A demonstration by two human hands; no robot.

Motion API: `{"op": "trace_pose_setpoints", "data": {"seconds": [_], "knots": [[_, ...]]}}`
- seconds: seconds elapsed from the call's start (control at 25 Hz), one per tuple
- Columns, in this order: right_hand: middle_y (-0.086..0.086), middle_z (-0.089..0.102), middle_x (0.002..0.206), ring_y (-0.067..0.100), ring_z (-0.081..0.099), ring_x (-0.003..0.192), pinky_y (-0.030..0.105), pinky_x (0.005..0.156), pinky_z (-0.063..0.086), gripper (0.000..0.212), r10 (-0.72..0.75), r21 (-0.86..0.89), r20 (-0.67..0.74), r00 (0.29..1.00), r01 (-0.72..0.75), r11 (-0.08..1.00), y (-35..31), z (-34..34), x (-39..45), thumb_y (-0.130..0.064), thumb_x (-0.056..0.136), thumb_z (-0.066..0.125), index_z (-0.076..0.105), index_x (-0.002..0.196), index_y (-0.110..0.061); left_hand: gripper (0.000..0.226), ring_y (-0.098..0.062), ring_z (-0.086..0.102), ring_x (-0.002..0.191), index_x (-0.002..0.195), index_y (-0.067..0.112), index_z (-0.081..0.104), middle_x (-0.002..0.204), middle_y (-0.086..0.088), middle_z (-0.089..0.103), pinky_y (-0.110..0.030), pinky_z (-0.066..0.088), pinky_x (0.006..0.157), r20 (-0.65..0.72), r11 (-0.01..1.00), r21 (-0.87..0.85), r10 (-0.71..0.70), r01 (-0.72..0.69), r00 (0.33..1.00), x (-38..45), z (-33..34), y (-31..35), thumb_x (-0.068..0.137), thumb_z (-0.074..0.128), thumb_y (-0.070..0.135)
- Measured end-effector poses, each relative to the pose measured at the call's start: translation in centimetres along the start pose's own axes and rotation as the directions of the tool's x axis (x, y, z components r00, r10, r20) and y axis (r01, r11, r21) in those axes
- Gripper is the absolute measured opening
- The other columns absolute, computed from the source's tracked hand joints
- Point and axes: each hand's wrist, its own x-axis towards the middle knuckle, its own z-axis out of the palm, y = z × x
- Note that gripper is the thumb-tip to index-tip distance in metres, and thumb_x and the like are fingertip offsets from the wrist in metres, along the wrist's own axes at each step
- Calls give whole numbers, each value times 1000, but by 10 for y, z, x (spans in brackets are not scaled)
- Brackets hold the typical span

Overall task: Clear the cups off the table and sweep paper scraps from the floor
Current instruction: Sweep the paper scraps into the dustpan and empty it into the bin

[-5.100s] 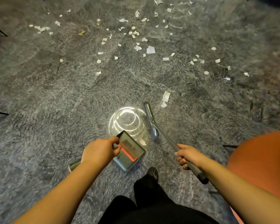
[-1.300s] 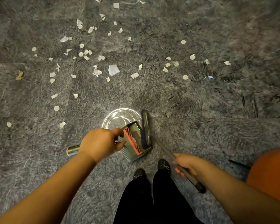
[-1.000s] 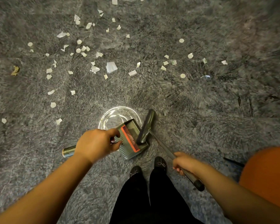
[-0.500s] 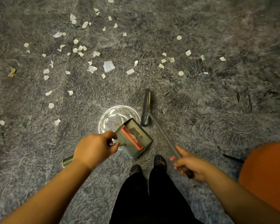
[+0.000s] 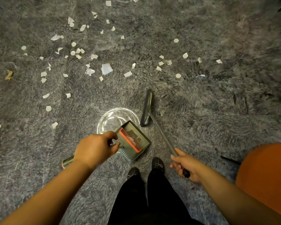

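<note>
left hand (image 5: 94,149) grips dustpan (image 5: 133,141) handle, pan tilted to catch | right hand (image 5: 186,165) wrapped round broom (image 5: 147,108) pole, head reaching out | paper scraps (image 5: 106,69) scattered on floor (image 5: 217,111) beyond, unswept

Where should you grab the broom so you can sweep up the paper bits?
Grab the broom by its long thin pole, near the black grip at the top end, as the right hand does now. Come from above and behind: the pole slants up towards the person, while the bristle head sits low by the floor, so it is probably hard to reach and steer from there.
</note>
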Motion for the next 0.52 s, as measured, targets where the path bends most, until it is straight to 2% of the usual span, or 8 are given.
{"op": "trace_pose_setpoints", "data": {"seconds": [0.08,0.24,0.36,0.52], "knots": [[8,50,66,5,37,40,16,34,33,61,-29,-8,-24,999,29,1000,-3,4,-1,-13,99,50,21,150,-31,31,-7,66,73,110,40,63,83,17,70,-23,51,57,3,999,31,7,-7,1000,0,1,2,84,60,57],[4,44,62,5,36,40,18,35,31,57,-109,-162,-23,994,104,981,-8,4,-9,-6,98,46,30,148,-29,38,-12,69,82,120,39,59,93,13,72,-24,46,58,-4,993,118,-19,20,1000,-13,5,-2,88,55,58],[3,43,59,6,36,39,19,36,31,60,-149,-268,4,989,145,952,-16,2,-21,-4,97,48,29,148,-28,36,-16,68,82,117,35,63,90,12,72,-27,50,61,-54,989,-3,-150,150,987,-30,2,-11,86,59,55],[1,41,55,7,34,40,20,36,29,63,-189,-366,103,977,214,906,-44,19,-36,-3,97,48,26,149,-31,40,-12,68,83,119,37,61,93,17,71,-24,49,58,-97,950,-71,-308,303,946,-64,-15,-31,87,56,58]]}}
